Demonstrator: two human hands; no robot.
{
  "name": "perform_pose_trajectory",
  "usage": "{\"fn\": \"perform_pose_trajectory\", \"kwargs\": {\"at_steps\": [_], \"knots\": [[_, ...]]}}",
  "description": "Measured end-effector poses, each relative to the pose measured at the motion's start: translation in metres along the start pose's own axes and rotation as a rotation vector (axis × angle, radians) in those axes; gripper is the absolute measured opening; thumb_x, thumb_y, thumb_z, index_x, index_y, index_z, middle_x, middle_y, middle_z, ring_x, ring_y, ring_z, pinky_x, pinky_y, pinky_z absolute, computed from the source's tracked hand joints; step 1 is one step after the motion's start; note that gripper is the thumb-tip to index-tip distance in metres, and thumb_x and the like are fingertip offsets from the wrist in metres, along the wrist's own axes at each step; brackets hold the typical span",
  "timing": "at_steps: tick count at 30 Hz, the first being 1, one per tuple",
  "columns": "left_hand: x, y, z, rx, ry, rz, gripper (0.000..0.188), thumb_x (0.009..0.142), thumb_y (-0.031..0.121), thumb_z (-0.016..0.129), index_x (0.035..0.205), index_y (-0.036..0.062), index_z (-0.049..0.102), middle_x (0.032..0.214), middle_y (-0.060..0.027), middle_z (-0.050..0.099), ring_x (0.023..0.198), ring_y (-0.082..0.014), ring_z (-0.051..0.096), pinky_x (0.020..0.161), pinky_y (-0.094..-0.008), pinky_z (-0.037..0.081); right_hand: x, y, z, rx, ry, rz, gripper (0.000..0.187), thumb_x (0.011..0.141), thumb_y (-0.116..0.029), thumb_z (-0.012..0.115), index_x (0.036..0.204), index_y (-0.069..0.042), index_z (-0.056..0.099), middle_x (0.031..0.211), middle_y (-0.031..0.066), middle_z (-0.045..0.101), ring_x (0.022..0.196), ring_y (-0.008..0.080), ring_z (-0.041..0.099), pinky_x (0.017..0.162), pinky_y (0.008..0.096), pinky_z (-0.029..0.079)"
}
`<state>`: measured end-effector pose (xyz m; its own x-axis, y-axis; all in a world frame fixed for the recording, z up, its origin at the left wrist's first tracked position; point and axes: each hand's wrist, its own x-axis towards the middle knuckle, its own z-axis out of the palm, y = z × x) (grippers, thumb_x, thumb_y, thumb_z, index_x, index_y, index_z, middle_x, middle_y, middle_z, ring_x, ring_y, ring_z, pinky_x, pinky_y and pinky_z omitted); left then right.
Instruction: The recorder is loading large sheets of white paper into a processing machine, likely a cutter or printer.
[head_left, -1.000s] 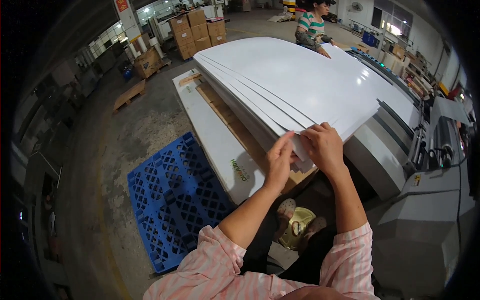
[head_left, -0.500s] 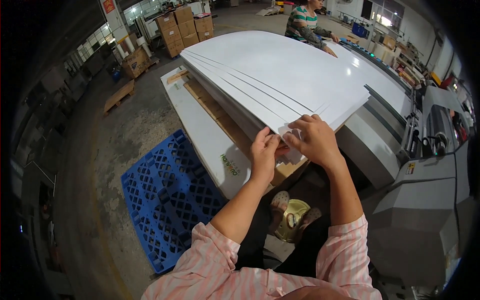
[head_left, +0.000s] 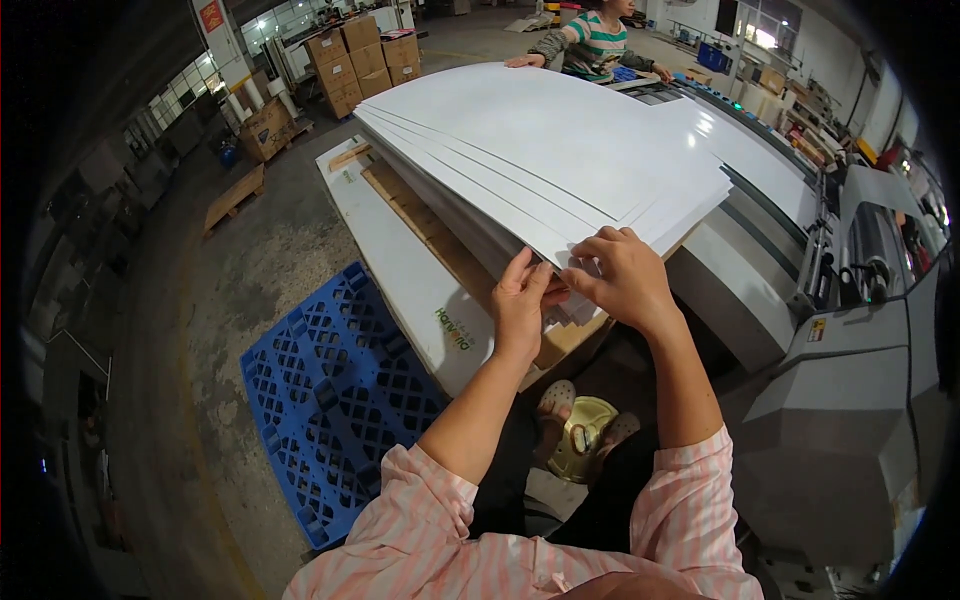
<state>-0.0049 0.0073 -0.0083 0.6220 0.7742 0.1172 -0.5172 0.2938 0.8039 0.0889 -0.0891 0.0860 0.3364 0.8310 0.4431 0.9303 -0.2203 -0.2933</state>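
Large glossy white sheets lie in a fanned stack in front of me, their near corner pointing at my body. My left hand is closed on the left side of that corner, thumb on the edge and some fingers tucked beneath. Just beside it, my right hand pinches the corner with bent fingers, thumb toward the left hand. Both hands are close together. Part of the fingertips is hidden by the sheets. Lower sheets of the stack show under the hands.
A blue plastic pallet lies on the floor at left, beside a white board under the stack. A grey machine stands at right. Across the stack is a co-worker. Cardboard boxes are piled at far left.
The co-worker has shifted left and now stretches one arm out to the stack's far edge. My two hands stay at the same corner, with only a slight shift in view.
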Motion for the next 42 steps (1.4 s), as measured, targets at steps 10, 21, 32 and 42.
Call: {"fn": "perform_pose_trajectory", "kwargs": {"at_steps": [10, 21, 32, 42], "knots": [[-0.001, 0.009, 0.010, 0.046, 0.125, 0.021, 0.059, 0.087, 0.009, 0.053, 0.134, -0.0013, 0.019, 0.091, -0.0104, 0.055, 0.074, -0.0150, 0.057, 0.063, -0.0286, 0.053, 0.008, 0.013, -0.002, -0.165, 0.247, -0.254, 0.015, 0.074, -0.022, 0.065, 0.069, -0.009, 0.063, 0.070, 0.0037, 0.059, 0.066, 0.0216, 0.056, 0.055, 0.0326, 0.046], [-0.008, 0.011, 0.011, 0.257, -0.026, 0.003, 0.024, 0.088, 0.020, 0.053, 0.082, -0.0026, 0.060, 0.073, -0.0035, 0.055, 0.064, -0.0101, 0.054, 0.060, -0.0238, 0.048, 0.020, 0.035, 0.025, 0.805, 0.202, 0.201, 0.029, 0.085, -0.027, 0.058, 0.092, 0.001, 0.064, 0.084, 0.0077, 0.063, 0.077, 0.0151, 0.055, 0.069, 0.0284, 0.044], [-0.009, 0.000, 0.009, 0.371, -0.108, 0.045, 0.011, 0.083, 0.009, 0.055, 0.087, -0.0001, 0.059, 0.076, -0.0005, 0.055, 0.069, -0.0072, 0.051, 0.064, -0.0217, 0.041, 0.016, 0.024, 0.014, 0.703, 0.314, 0.046, 0.021, 0.087, -0.013, 0.054, 0.106, -0.007, 0.063, 0.089, 0.0098, 0.064, 0.083, 0.0164, 0.059, 0.073, 0.0277, 0.045], [-0.012, 0.015, 0.016, 0.190, -0.001, 0.009, 0.033, 0.091, 0.024, 0.051, 0.116, 0.0017, 0.053, 0.082, -0.0008, 0.054, 0.072, -0.0080, 0.051, 0.067, -0.0235, 0.047, 0.005, 0.029, 0.010, 0.282, 0.094, -0.331, 0.034, 0.087, -0.030, 0.049, 0.103, -0.003, 0.062, 0.098, 0.0124, 0.063, 0.093, 0.0295, 0.055, 0.083, 0.0364, 0.043]]}}
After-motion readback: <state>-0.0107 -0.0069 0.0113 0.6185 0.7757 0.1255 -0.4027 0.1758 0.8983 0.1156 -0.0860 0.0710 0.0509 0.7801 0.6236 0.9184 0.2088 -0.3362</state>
